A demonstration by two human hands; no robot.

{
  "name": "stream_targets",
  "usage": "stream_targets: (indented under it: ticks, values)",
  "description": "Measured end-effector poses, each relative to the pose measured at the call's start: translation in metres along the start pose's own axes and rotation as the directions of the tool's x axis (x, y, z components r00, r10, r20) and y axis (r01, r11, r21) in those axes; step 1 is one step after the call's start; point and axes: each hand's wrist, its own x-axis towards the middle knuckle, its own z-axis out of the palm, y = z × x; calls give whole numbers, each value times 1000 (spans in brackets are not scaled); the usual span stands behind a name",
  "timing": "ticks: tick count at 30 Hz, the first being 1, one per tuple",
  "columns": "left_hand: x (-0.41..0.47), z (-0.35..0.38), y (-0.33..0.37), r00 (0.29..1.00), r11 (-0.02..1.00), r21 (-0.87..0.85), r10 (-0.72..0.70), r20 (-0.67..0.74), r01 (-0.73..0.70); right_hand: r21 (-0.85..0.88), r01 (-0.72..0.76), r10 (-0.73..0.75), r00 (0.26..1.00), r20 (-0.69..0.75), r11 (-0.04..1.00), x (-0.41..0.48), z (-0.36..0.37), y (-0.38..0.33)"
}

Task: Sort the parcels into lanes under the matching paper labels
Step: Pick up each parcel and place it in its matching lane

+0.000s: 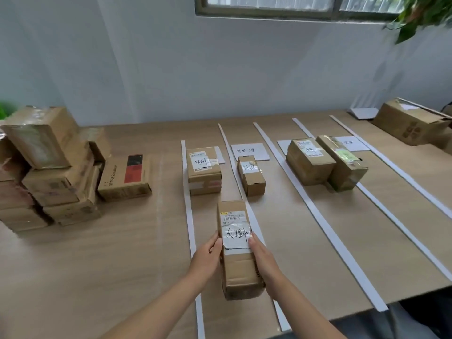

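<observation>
Long brown cardboard parcel (pixel 238 250) being held over the near stretch of the leftmost lane.
Left hand (pixel 208 255) and right hand (pixel 263 260) are clasping its long sides, grip snug. Long axis is running near-to-far, handwritten label facing up. Four taped brown boxes (pixel 204 171) are sitting in lanes. The stack of brown cartons (pixel 49 172) at far left is waiting; under half done, I judge.

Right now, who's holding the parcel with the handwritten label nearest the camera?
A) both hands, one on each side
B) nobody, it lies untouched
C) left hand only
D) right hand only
A: the left hand grips the left side of the parcel and the right hand grips its right side.
</observation>
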Motion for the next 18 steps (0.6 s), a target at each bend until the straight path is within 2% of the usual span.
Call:
stream_targets:
  ticks: [8, 14, 18]
  values:
    - [77, 17, -25, 999, 996, 80, -42, 7, 42, -28, -79, 78, 997, -28, 996, 80, -8, 15]
    - [116, 36, -23, 997, 979, 202, 47, -64, -33, -180, -18, 7, 998, -62, 983, 140, -8, 9]
    - [145, 45, -21, 994, 980, 196, 51, -97, -31, -257, -22, -2, 996, -91, 966, 161, -10, 0]
